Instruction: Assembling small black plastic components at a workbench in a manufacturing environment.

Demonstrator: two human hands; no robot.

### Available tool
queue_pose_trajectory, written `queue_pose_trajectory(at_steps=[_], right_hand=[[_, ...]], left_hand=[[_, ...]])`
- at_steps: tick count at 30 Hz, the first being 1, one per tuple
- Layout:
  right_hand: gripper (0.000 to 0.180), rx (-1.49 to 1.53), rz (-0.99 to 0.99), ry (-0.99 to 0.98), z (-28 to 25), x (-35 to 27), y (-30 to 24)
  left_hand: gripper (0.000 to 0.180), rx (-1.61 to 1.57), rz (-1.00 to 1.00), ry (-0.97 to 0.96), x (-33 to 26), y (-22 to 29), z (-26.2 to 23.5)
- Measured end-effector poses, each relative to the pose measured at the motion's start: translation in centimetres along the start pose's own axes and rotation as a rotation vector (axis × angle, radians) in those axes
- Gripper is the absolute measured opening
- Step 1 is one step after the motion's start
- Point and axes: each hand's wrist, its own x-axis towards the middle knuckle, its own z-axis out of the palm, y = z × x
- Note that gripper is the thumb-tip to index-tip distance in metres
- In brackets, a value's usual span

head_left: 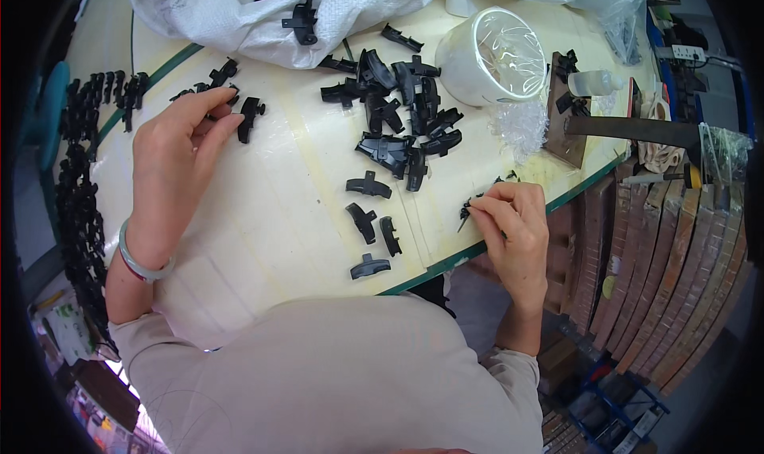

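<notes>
Bunching narrow at small black pieces (465, 213), hold unclear, right fingers (499, 210) have four spaced-out clips (368, 186) leftward; slightly parted left fingers (207, 102) adjoin one lone clip (251, 120).

Curved black piece (251, 120), one: narrow, tabbed, lying near-to-far at left on the table (278, 223), just beside the fingertips of the left hand (171, 148); contact unclear. Second black piece (224, 72): beyond those fingertips, slanting. Small dark pieces (465, 210), count unclear: at right, by the table's near edge, at the fingertips of the right hand (517, 231), partly hidden. Black pile (386, 153): far centre, similar parts overlapping at mixed angles. Loose curved parts (368, 185), four: near side of the pile, set apart.
</notes>
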Motion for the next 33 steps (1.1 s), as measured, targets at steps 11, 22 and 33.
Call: queue_pose_trajectory(at_steps=[11,22,33], right_hand=[[0.017,0.063,0.049,0.052,1.3,0.2,-0.5],[0.012,1.619,0.372,-0.202,3.0,1.1,-2.7],[0.016,1.598,0.382,-0.062,3.9,1.6,-4.3]], left_hand=[[0.025,-0.318,0.536,-0.266,-0.5,4.9,3.2],[0.020,-1.101,-0.090,-0.994,0.6,6.6,5.9],[0.020,-0.325,0.981,-0.064,0.7,4.8,4.6]])
